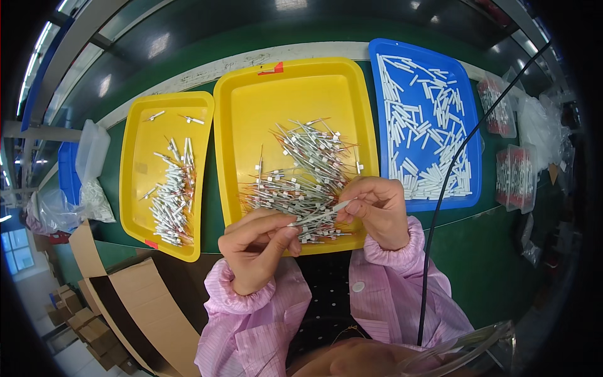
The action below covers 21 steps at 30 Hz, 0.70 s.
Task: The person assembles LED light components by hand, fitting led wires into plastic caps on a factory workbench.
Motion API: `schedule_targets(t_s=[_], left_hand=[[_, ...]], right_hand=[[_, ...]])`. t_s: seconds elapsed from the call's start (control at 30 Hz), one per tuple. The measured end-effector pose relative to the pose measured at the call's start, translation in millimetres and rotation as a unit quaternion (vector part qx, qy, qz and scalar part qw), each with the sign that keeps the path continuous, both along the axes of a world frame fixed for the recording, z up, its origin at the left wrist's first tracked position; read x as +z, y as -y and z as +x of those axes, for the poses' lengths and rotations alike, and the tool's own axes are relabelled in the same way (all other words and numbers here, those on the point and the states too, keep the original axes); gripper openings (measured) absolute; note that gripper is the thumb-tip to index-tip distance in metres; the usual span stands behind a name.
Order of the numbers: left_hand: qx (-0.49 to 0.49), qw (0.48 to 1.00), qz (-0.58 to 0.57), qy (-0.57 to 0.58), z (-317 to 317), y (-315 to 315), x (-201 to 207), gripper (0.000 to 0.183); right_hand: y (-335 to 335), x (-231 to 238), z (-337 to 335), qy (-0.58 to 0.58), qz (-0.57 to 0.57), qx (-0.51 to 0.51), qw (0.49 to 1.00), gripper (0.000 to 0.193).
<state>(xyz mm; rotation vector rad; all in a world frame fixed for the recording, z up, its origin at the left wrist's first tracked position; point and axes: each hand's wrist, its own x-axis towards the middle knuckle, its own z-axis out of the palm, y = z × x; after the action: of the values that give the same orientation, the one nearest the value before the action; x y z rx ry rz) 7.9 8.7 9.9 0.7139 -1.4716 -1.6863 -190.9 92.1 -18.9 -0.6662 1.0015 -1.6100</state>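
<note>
Pinching a slim pale piece (341, 206) by its two ends, the fingers of the left hand (253, 246) and right hand (384, 207) are closed on it above the near part of the middle yellow tray (233, 100). Fitting a white sleeve along a wire looks like the step in hand, though the join is too small to tell; next calls for straight alignment and a gentle push.

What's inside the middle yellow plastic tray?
A heap of thin pale rods with reddish wires. Whatever lies underneath, or behind the left hand and right hand, is covered.
</note>
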Motion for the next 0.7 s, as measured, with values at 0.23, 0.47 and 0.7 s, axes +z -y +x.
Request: schedule_targets(t_s=[0.23,0.47,0.7], left_hand=[[-0.062,0.995,0.002,0.073,5.3,2.9,10.2,0.017],[-0.126,0.972,0.196,-0.022,12.5,6.3,4.2,0.015],[-0.086,0.989,0.12,-0.016,7.3,1.8,4.7,0.015]], right_hand=[[-3.5,7.6,-1.2,-0.053,-0.018,-0.005,0.998,0.012],[-7.0,9.9,-4.0,-0.233,-0.149,-0.043,0.96,0.012],[-8.4,14.6,-3.3,-0.058,-0.089,0.034,0.994,0.014]])
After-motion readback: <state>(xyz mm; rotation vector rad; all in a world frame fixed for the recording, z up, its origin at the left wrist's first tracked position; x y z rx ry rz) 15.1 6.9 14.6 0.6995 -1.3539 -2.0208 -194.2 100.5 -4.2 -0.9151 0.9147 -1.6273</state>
